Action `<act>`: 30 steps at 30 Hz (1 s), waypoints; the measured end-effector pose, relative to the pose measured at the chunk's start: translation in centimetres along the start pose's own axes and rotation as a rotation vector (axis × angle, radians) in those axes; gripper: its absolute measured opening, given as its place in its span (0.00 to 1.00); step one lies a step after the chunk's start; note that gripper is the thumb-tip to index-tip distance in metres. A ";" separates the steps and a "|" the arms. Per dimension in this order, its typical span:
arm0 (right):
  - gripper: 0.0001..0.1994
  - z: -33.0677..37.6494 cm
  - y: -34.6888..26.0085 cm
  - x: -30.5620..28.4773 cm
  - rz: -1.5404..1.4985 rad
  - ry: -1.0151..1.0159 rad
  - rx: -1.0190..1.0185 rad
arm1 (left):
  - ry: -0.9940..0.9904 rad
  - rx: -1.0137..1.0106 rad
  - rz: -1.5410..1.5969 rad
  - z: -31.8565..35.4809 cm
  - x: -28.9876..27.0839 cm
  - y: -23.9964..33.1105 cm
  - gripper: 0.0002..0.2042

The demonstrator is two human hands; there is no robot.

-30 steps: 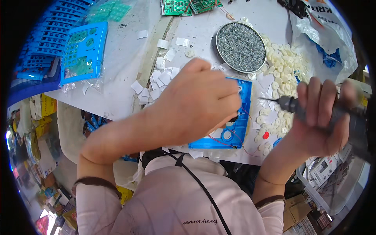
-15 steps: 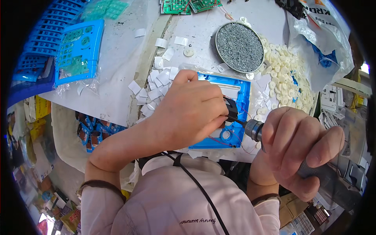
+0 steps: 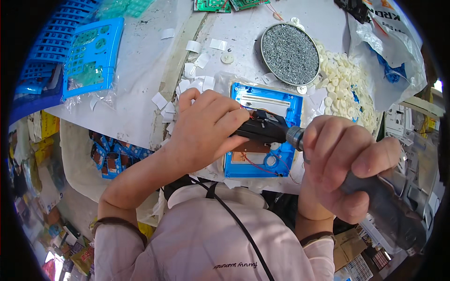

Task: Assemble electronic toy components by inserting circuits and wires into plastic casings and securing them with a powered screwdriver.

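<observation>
A long black plastic part (image 3: 260,131) is pinched between the thumb and fingers of my left hand (image 3: 199,129). It lies across a blue plastic casing (image 3: 296,107), over a brown board (image 3: 255,146) with thin red wires. My right hand (image 3: 344,159) is wrapped round a dark electric screwdriver (image 3: 386,208). The screwdriver's grey metal collar (image 3: 294,137) is right at the black part's right end; its bit is hidden, so I cannot tell whether it sits in a screw.
Behind the casing stands a round tin of screws (image 3: 290,54). White plastic discs (image 3: 344,84) are heaped to its right. White paper-like squares (image 3: 204,61) lie near my left hand. Blue casings (image 3: 91,61) are stacked at far left; green circuit boards (image 3: 212,4) lie at the back.
My left hand has moved left and the black part now shows more fully. The screwdriver has shifted slightly up and left, its collar now close against the part and its bit no longer visible.
</observation>
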State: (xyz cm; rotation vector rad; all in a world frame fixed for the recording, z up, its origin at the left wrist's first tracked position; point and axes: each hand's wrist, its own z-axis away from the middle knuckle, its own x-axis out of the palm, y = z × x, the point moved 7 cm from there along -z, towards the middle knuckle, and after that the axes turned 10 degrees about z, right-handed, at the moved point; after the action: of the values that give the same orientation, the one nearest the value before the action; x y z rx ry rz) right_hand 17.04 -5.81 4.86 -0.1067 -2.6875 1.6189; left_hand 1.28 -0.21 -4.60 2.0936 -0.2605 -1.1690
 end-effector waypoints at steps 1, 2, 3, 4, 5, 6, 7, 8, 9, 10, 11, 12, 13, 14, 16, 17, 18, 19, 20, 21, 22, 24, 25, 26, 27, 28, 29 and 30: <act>0.17 -0.1 0.0 0.2 0.011 0.001 0.000 | -0.005 0.005 0.025 -0.1 0.1 -0.1 0.27; 0.17 -0.1 0.1 0.4 0.022 0.001 -0.001 | -0.010 -0.001 0.052 -0.1 0.2 -0.2 0.27; 0.17 -0.1 0.1 0.5 0.039 -0.010 -0.005 | -0.016 -0.008 0.079 -0.1 0.3 -0.2 0.27; 0.17 -0.2 0.3 0.7 0.046 -0.018 -0.013 | -0.021 -0.018 0.102 0.0 0.3 -0.3 0.27; 0.18 -0.2 0.4 0.8 0.054 -0.027 -0.020 | -0.025 -0.018 0.109 0.0 0.4 -0.3 0.27; 0.18 -0.3 0.5 0.9 0.061 -0.037 -0.028 | -0.029 -0.018 0.116 -0.1 0.4 -0.3 0.26; 0.18 -0.3 0.6 1.1 0.060 -0.037 -0.026 | -0.035 -0.017 0.124 -0.2 0.4 -0.2 0.26; 0.18 -0.4 0.6 1.2 0.065 -0.040 -0.026 | -0.033 -0.022 0.126 -0.2 0.5 -0.2 0.25; 0.18 -0.4 0.7 1.3 0.071 -0.043 -0.025 | -0.031 -0.027 0.129 -0.2 0.5 -0.2 0.24; 0.18 -0.4 0.8 1.4 0.077 -0.050 -0.029 | -0.029 -0.034 0.127 -0.1 0.5 -0.2 0.23; 0.18 -0.4 0.8 1.5 0.082 -0.052 -0.029 | -0.021 -0.026 0.136 0.0 0.5 -0.2 0.24; 0.18 -0.4 0.9 1.7 0.089 -0.054 -0.028 | -0.014 -0.018 0.145 0.0 0.5 -0.2 0.24; 0.18 -0.3 0.9 1.8 0.093 -0.052 -0.023 | -0.006 -0.009 0.154 0.0 0.4 -0.3 0.25; 0.18 -0.3 1.0 1.9 0.102 -0.050 -0.024 | 0.004 -0.006 0.156 0.0 0.4 -0.3 0.25; 0.18 -0.3 1.1 2.1 0.122 -0.050 -0.031 | 0.022 0.000 0.161 0.1 0.4 -0.4 0.25; 0.18 -0.3 1.1 2.2 0.127 -0.050 -0.035 | 0.027 0.014 0.156 0.2 0.4 -0.4 0.24; 0.18 -0.3 1.2 2.2 0.133 -0.050 -0.038 | 0.032 0.028 0.151 0.2 0.4 -0.3 0.24; 0.19 -0.3 1.1 2.4 0.132 -0.050 -0.038 | 0.037 0.043 0.147 0.2 0.4 -0.2 0.24; 0.19 -0.3 1.1 2.5 0.131 -0.048 -0.040 | 0.040 0.047 0.146 0.2 0.4 -0.2 0.24; 0.19 -0.4 1.1 2.6 0.130 -0.047 -0.041 | 0.042 0.051 0.145 0.3 0.3 -0.1 0.24; 0.19 -0.4 1.0 2.8 0.130 -0.044 -0.045 | 0.044 0.057 0.145 0.2 0.4 -0.1 0.23; 0.20 -0.5 0.9 3.0 0.140 -0.057 -0.052 | 0.065 0.101 0.112 0.3 0.5 0.2 0.23; 0.20 -0.6 0.8 3.2 0.145 -0.075 -0.057 | 0.077 0.120 0.093 0.5 0.5 0.2 0.23; 0.19 -0.8 0.8 3.4 0.153 -0.097 -0.057 | 0.072 0.136 0.077 0.6 0.6 0.3 0.23; 0.19 -0.9 0.8 3.5 0.160 -0.118 -0.058 | 0.066 0.153 0.061 0.6 0.7 0.3 0.22; 0.19 -1.1 0.8 3.7 0.170 -0.140 -0.053 | 0.059 0.172 0.047 0.7 0.7 0.4 0.22; 0.20 -1.4 0.8 3.9 0.185 -0.179 -0.052 | 0.084 0.170 0.046 0.6 0.6 0.4 0.20; 0.20 -1.7 0.8 4.1 0.201 -0.219 -0.054 | 0.107 0.168 0.045 0.5 0.6 0.6 0.18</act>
State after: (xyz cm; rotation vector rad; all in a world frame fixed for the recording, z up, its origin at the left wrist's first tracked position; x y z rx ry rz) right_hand 13.05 -3.68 4.78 -0.2181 -2.9724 1.7026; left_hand 1.33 -1.17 -4.82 2.2763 -0.3640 -1.0355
